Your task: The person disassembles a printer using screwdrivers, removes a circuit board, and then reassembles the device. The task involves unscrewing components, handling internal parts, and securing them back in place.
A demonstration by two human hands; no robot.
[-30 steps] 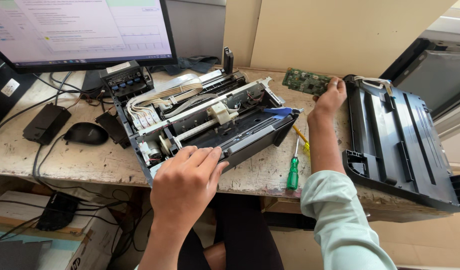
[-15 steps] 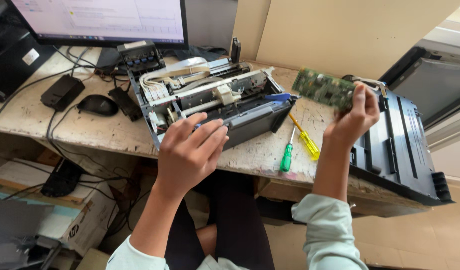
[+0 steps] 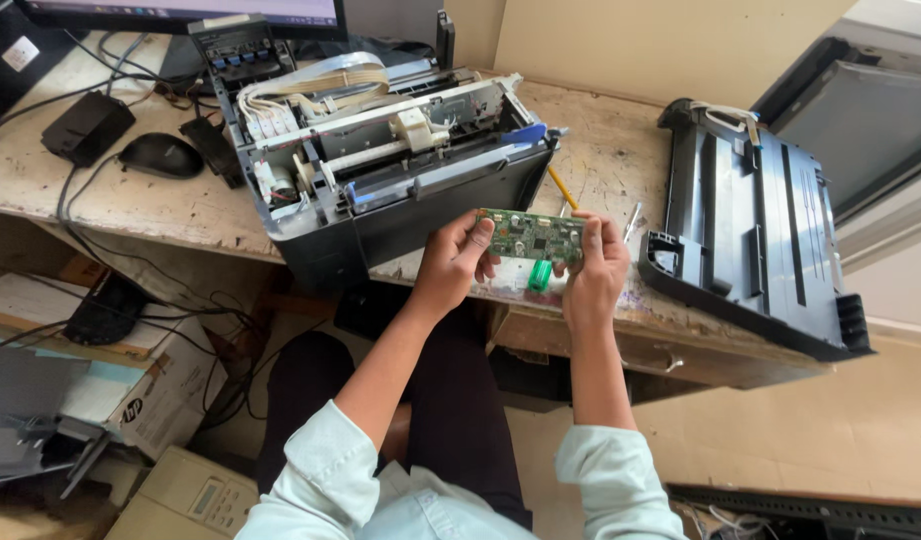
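I sit at a worn, paint-flecked counter (image 3: 620, 160) set against a plain cream wall (image 3: 660, 40). Daylight falls from my right. Below, the floor (image 3: 840, 440) is pale beige, and cardboard boxes (image 3: 150, 385) crowd under the counter on my left, among loose black cables (image 3: 195, 310).

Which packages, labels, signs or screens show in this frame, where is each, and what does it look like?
Computer monitor screen: top left, back of the desk; dark frame, bright white display, only its lower edge shows.
Brown cardboard box: on the floor, lower left under the desk; a round dark logo on its side.
White sticker label: top left, on a black device; a small tilted rectangle.
Small grey display panel: bottom left, on a beige machine on the floor.
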